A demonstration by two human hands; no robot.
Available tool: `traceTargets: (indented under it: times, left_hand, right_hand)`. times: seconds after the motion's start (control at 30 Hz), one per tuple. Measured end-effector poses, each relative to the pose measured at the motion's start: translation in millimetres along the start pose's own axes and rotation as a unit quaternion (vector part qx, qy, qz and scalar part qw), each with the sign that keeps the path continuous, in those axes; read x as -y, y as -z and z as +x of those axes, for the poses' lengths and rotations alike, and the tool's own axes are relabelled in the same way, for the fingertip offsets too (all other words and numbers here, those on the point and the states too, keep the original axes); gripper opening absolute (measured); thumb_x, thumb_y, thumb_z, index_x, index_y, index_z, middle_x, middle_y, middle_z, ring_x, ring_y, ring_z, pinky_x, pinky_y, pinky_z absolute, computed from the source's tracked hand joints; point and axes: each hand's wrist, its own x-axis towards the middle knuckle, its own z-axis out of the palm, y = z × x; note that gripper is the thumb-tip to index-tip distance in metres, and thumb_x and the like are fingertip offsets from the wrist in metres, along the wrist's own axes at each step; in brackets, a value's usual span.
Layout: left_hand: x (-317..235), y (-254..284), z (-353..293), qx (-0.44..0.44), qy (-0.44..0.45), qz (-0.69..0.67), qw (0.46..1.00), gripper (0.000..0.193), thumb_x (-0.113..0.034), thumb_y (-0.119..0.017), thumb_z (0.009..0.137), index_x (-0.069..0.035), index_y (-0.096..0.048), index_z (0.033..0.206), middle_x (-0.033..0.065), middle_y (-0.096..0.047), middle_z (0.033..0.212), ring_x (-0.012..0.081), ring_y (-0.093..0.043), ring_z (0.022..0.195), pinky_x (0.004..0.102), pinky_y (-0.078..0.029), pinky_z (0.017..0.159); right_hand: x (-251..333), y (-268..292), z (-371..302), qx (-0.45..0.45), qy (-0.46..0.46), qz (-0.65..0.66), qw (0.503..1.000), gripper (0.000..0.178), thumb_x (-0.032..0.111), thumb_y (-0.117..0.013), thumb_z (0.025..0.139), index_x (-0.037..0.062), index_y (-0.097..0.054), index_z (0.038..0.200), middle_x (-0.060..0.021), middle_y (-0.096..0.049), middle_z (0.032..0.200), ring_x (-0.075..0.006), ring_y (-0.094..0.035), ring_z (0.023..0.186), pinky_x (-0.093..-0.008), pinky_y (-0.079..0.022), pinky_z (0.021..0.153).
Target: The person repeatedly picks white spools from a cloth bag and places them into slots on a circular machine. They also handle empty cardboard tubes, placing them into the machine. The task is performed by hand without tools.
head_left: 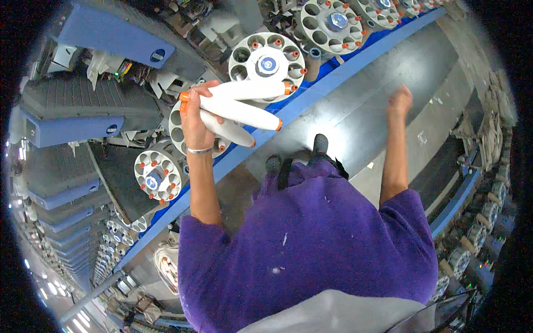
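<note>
My left hand (pixel 198 127) is closed round the orange ends of several white yarn bobbins. One upper bobbin (pixel 250 90) points right, a middle bobbin (pixel 244 113) crosses below it, and a lower bobbin (pixel 229 130) slants down beside them. They fan out over the blue rail, in front of a round white bobbin magazine (pixel 239 72) with a blue hub. Part of another magazine (pixel 175 133) shows behind my left hand. Out to the right, over the floor, my right hand (pixel 400 101) is slightly blurred, its fingers curled in with no object visible in them.
A blue rail (pixel 222 169) runs diagonally along the machine row. More magazines stand along it, one at the upper right (pixel 332 25) and one at the lower left (pixel 157 176). Grey floor (pixel 344 111) lies between this row and another machine row (pixel 472 233) on the right.
</note>
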Motion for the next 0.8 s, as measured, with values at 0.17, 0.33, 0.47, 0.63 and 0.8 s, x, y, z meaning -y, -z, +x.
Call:
traceTargets:
  times: [0.17,0.33,0.47,0.63,0.8]
  left_hand:
    - [9,-34,7,-0.008,-0.002,-0.082,0.997,0.035,-0.039,-0.045,0.099,-0.006,-0.055,0.094,0.0177,-0.055,0.119,0.019,-0.059,0.072,0.0262,-0.047,0.048]
    - [-17,-22,-10,-0.076,-0.09,-0.104,0.988,0.032,-0.036,-0.051,0.097,-0.005,-0.056,0.094,0.0167,-0.057,0.119,0.0182,-0.061,0.075,0.0249,-0.048,0.047]
    - [43,-14,14,-0.266,-0.111,0.241,0.927,0.024,-0.028,-0.058,0.094,-0.003,-0.059,0.097,0.0131,-0.06,0.113,0.0168,-0.061,0.079,0.0288,-0.052,0.058]
    - [117,-25,58,-0.193,-0.17,0.563,0.786,0.018,-0.01,-0.072,0.074,-0.009,-0.067,0.092,0.014,-0.055,0.109,0.0301,-0.055,0.104,0.039,-0.044,0.09]
    - [79,-28,62,-0.335,-0.107,0.352,0.867,0.019,-0.008,-0.074,0.075,-0.007,-0.069,0.094,0.0126,-0.051,0.112,0.0213,-0.059,0.092,0.0318,-0.048,0.075]
  right_hand:
    - [16,-101,-104,0.799,0.041,-0.095,0.593,0.05,0.031,-0.061,0.089,0.001,-0.052,0.128,-0.0101,-0.06,0.112,-0.0192,-0.056,0.096,-0.0344,-0.047,0.086]
    - [54,-120,-64,0.777,-0.14,-0.047,0.612,0.013,0.013,-0.055,0.089,0.0045,-0.065,0.092,-0.0008,-0.06,0.074,-0.0066,-0.051,0.058,-0.0228,-0.04,0.05]
    - [44,-162,-39,0.664,-0.089,-0.07,0.739,0.018,0.02,-0.051,0.094,0.0105,-0.062,0.083,0.0057,-0.051,0.065,-0.0037,-0.043,0.055,-0.021,-0.033,0.048]
    - [49,-201,-78,0.626,0.295,-0.037,0.721,0.023,0.02,-0.051,0.097,0.0062,-0.063,0.082,0.0044,-0.053,0.071,-0.0054,-0.046,0.06,-0.0205,-0.036,0.054]
    - [86,-231,-66,0.467,0.334,0.108,0.812,0.012,0.012,-0.064,0.089,0.0018,-0.069,0.09,-0.0014,-0.057,0.083,-0.0091,-0.053,0.075,-0.0253,-0.044,0.07]
